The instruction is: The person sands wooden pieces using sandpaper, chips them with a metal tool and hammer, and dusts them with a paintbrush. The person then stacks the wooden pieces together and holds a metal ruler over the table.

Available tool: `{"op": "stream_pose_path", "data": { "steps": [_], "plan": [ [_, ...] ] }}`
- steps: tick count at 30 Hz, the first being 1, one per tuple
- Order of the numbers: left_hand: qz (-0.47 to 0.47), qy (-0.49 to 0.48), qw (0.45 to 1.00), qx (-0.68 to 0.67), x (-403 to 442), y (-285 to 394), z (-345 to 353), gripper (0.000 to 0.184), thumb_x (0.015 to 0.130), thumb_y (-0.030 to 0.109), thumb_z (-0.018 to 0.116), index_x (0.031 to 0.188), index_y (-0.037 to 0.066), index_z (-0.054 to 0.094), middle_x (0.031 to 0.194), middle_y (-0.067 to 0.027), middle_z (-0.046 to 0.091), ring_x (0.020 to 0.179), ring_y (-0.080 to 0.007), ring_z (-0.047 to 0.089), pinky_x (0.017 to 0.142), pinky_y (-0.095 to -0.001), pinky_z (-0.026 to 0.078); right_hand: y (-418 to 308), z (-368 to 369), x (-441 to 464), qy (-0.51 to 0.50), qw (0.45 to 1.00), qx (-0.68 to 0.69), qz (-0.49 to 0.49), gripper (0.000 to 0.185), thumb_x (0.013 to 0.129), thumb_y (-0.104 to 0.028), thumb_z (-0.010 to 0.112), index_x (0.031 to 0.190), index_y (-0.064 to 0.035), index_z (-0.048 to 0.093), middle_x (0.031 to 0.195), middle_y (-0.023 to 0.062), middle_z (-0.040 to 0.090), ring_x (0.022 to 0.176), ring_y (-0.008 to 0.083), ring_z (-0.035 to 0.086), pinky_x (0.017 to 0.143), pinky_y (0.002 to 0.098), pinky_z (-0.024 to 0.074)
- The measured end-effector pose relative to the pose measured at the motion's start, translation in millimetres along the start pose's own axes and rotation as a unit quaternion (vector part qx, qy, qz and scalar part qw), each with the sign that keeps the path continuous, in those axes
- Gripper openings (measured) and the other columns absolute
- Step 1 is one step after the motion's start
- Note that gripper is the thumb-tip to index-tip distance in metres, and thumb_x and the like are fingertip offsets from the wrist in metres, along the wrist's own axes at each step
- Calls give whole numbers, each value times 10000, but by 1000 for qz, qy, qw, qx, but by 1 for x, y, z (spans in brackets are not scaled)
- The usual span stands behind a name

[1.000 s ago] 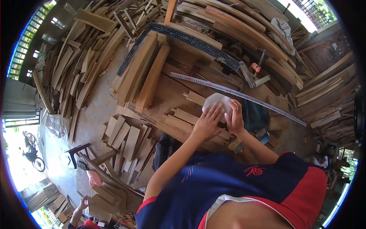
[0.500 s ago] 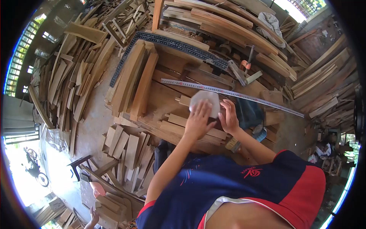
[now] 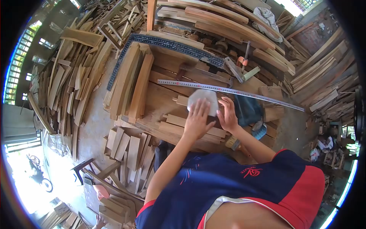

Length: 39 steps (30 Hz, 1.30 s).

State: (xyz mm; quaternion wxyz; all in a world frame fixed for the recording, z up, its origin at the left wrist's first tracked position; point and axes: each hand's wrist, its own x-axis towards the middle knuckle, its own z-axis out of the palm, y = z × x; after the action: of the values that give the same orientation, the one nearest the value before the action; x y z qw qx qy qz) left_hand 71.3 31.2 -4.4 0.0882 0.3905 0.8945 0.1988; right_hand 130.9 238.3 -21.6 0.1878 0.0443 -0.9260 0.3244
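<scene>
My left hand [image 3: 198, 118] lies flat with fingers spread on a pale, many-sided flat piece [image 3: 203, 98], whose material I cannot make out. Its near part is hidden under my fingers. My right hand [image 3: 228, 116] is raised on edge just right of the piece, thumb apart from the fingers; whether it touches the piece is unclear. Beyond both hands a long metal ruler or tape [image 3: 228, 90] with printed numbers stretches across the bench. Short wooden strips [image 3: 179, 120] lie left of and below my left hand.
A black carpenter's square [image 3: 175, 41] borders stacked boards [image 3: 127, 82] at the back left. An orange clamp [image 3: 243, 60] stands at the back. A brush [image 3: 231, 142] and dark cloth [image 3: 248, 110] lie near my right arm. Another person's hand [image 3: 100, 221] shows at lower left.
The view has shifted slightly, so the bench things sit a little further left. My hands keep nearly the same pose around the pale piece.
</scene>
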Motion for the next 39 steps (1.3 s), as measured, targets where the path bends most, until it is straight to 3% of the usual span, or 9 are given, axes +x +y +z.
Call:
{"op": "stream_pose_path", "data": {
  "steps": [3, 10, 13, 17, 21, 26, 33, 37, 39],
  "plan": [
    [65, -39, 997, -9, -6, 13, 4, 914, 988, 586, 595, 1654, 31, 306, 1745, -179, 245, 1640, -345, 154, 1325, -529, 123, -1, 3, 1, 6, 1000, -1, 0, 482, 970, -146, 658, 1406, -15, 499, 1441, 277, 481, 1332, 472, 487, 1140, 536, 413],
    [12, 11, 1000, -10, -2, -9, 3, 957, 978, 636, 585, 1670, 50, 278, 1766, -169, 190, 1647, -348, 122, 1325, -534, 108, 0, 1, 0, 10, 1000, -12, 8, 488, 974, -159, 654, 1411, -10, 497, 1468, 259, 461, 1354, 461, 465, 1153, 540, 393],
    [49, -39, 998, -6, -6, 7, 6, 938, 990, 631, 570, 1671, 54, 282, 1766, -164, 193, 1646, -344, 126, 1325, -532, 110, 0, 2, 0, 11, 1000, -4, 8, 485, 977, -164, 652, 1410, -11, 497, 1473, 253, 459, 1354, 461, 465, 1158, 538, 392],
    [62, -16, 998, -21, -4, 4, 8, 924, 973, 610, 599, 1654, 51, 322, 1755, -163, 231, 1643, -334, 149, 1325, -519, 130, 2, 2, -1, 12, 1000, -9, 6, 490, 982, -171, 652, 1417, -17, 490, 1473, 253, 457, 1358, 461, 463, 1160, 540, 391],
    [2, 33, 999, 7, -1, -13, -1, 917, 984, 608, 588, 1656, 49, 314, 1744, -165, 251, 1637, -338, 165, 1325, -520, 136, 0, 4, -2, 21, 1000, -10, 14, 495, 986, -176, 654, 1422, -20, 480, 1467, 257, 463, 1356, 465, 465, 1154, 544, 396],
    [62, -42, 997, -9, -6, 8, -1, 917, 982, 590, 605, 1657, 46, 308, 1751, -164, 238, 1640, -341, 148, 1325, -527, 133, 1, 4, -1, 16, 1000, -10, 12, 500, 992, -189, 653, 1428, -22, 476, 1466, 254, 468, 1351, 467, 471, 1147, 548, 400],
    [-9, 19, 1000, 7, -2, -10, -1, 940, 990, 629, 574, 1675, 58, 275, 1762, -168, 202, 1642, -357, 135, 1318, -540, 130, 0, 1, -2, 22, 1000, -19, 11, 483, 990, -189, 656, 1410, -16, 490, 1459, 263, 469, 1335, 472, 479, 1137, 547, 404],
    [65, -27, 997, 5, -6, 11, 4, 904, 999, 613, 562, 1660, 49, 312, 1754, -163, 228, 1639, -342, 152, 1327, -525, 116, 0, 2, 0, 21, 1000, -19, 7, 486, 990, -196, 657, 1409, -12, 491, 1448, 264, 480, 1328, 470, 484, 1139, 541, 403],
    [55, -23, 998, 4, -5, 9, 4, 899, 1000, 606, 563, 1659, 48, 314, 1751, -161, 240, 1637, -339, 164, 1326, -525, 126, 1, 1, 0, 21, 1000, -20, 7, 490, 990, -198, 657, 1411, -11, 489, 1440, 265, 486, 1322, 468, 488, 1138, 538, 403]
  ]
}}
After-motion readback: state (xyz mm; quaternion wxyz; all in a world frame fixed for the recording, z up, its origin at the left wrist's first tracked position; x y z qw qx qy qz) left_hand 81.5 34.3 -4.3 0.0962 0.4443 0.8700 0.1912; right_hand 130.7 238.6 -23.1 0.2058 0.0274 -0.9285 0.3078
